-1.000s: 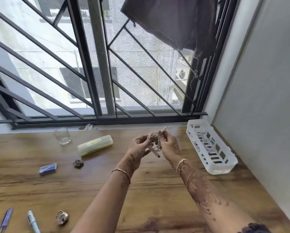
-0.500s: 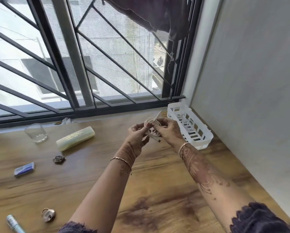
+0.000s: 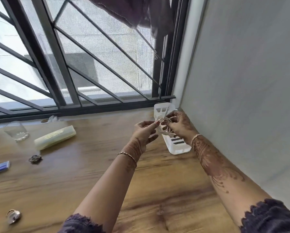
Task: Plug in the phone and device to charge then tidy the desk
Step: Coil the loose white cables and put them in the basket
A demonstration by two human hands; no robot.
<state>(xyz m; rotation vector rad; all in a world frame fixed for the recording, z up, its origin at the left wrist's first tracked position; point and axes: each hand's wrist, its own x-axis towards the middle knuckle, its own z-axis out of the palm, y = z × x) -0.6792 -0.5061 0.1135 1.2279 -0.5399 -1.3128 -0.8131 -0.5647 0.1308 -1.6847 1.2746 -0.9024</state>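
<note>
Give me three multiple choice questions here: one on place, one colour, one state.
1. Where on the desk does the white basket stand? A) its middle B) against the right wall C) its left edge
2. What colour is the long case? A) red B) black C) pale yellow
3. The white cable is: A) held in both hands B) lying flat C) plugged into a phone
Key: B, it sits in the corner; C, the case near the glass is pale yellow; A, left hand and right hand pinch its coil.
</note>
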